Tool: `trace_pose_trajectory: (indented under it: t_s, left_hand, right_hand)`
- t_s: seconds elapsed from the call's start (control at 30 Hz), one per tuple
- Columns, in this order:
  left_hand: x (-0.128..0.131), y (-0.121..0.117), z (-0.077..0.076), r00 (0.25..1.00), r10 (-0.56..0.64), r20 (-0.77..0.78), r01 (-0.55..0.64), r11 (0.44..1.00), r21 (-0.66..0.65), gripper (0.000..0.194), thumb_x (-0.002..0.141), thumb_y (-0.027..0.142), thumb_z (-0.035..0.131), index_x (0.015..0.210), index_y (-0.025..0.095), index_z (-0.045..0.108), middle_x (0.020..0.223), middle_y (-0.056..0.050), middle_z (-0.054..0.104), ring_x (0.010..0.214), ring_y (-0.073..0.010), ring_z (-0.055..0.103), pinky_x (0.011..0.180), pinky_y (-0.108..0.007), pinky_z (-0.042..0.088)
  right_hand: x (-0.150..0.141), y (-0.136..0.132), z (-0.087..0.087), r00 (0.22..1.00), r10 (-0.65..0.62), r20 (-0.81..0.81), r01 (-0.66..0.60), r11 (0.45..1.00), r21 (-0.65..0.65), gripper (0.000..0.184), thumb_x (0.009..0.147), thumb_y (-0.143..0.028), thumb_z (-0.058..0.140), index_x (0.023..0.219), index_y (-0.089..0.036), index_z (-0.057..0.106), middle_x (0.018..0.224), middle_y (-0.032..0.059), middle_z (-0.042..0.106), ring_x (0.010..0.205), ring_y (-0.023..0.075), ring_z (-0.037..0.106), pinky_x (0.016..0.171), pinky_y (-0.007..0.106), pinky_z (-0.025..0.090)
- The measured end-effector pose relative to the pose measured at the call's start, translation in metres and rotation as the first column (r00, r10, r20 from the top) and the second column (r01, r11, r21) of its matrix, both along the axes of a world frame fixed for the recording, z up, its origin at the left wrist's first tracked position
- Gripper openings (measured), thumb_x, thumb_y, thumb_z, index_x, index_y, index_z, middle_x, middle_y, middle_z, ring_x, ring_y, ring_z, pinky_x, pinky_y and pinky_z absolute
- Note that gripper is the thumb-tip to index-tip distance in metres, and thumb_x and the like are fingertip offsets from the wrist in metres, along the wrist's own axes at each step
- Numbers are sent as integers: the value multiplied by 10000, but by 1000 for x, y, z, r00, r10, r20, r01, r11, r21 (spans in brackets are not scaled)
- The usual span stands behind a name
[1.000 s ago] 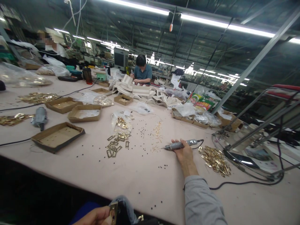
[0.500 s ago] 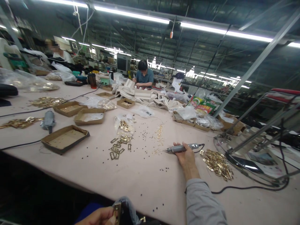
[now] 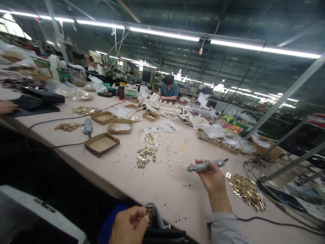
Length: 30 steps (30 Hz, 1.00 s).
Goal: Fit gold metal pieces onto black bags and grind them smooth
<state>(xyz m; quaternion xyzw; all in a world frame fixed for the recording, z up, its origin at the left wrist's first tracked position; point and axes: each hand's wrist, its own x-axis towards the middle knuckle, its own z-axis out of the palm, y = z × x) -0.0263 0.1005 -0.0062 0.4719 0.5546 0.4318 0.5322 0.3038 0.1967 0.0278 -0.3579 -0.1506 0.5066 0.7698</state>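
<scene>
My right hand (image 3: 213, 183) is wrapped round a grey electric screwdriver (image 3: 207, 166), its thin bit pointing left over the table. At the table's near edge, my left hand (image 3: 130, 223) pinches a rectangular metal fitting (image 3: 149, 217) between thumb and fingers. The fitting lies against a black item (image 3: 164, 234), perhaps a bag, with clear plastic by it; most of it is out of view. Left of the screwdriver tip, tiny gold screws (image 3: 182, 152) are scattered. Rectangular metal frames (image 3: 146, 156) lie farther left, and a pile of gold fittings (image 3: 246, 191) is right of my right wrist.
Cardboard trays (image 3: 101, 145) and a second grey screwdriver (image 3: 87, 127) with its cord stand on the left. Small black bits (image 3: 188, 186) dot the tabletop. A metal stand (image 3: 286, 156) rises at right. A co-worker (image 3: 170, 88) sits across the table; another person's hand (image 3: 7, 107) is far left.
The camera view has swung left, so the scene sits farther right in the picture. More of my left hand and the fitting shows. My right hand still holds the screwdriver.
</scene>
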Motion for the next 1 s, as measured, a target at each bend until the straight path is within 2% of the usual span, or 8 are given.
trace_pose_trajectory:
  t_s: [0.1, 0.2, 0.4, 0.73, 1.0]
  left_hand:
    - [2, -7, 20, 997, -46, -57, 46, 999, -2, 246, 770, 349, 650, 716, 133, 755, 693, -86, 745, 669, -226, 690, 614, -269, 497]
    - [5, -11, 33, 996, -32, -84, 31, 999, -8, 211, 768, 267, 600, 706, 120, 738, 675, -83, 728, 637, -198, 656, 577, -258, 442]
    - [5, -16, 30, 997, 24, -79, -28, 999, -46, 147, 717, 170, 592, 672, 126, 725, 602, -48, 689, 549, -149, 579, 511, -235, 372]
    - [-1, -20, 26, 995, 27, -101, -29, 999, -23, 176, 750, 216, 597, 696, 133, 743, 675, -74, 747, 630, -196, 666, 571, -263, 448]
    - [-1, -20, 33, 994, 33, -109, -36, 999, -28, 191, 758, 246, 605, 686, 139, 745, 667, -71, 749, 636, -207, 682, 584, -274, 463]
  right_hand:
    - [-34, -26, 18, 996, 84, 33, -84, 996, 10, 111, 835, -278, 724, 900, -192, 698, 920, 68, 730, 1021, 327, 709, 976, 707, 528]
    - [-69, -51, 29, 989, 140, 56, -139, 990, -18, 145, 851, -300, 719, 948, -193, 728, 957, 85, 728, 1007, 327, 709, 985, 719, 520]
    - [-117, -84, 28, 962, 272, -8, -272, 962, -29, 207, 847, -325, 751, 1011, -202, 723, 971, 52, 735, 988, 286, 711, 1029, 707, 495]
    - [-131, -88, 17, 955, 297, -26, -298, 954, -21, 174, 856, -302, 726, 1005, -212, 714, 933, 43, 735, 977, 278, 703, 1031, 704, 491]
    - [-133, -86, 9, 951, 308, -18, -308, 951, -14, 193, 840, -315, 749, 1009, -226, 717, 941, 40, 736, 986, 291, 703, 1042, 719, 468]
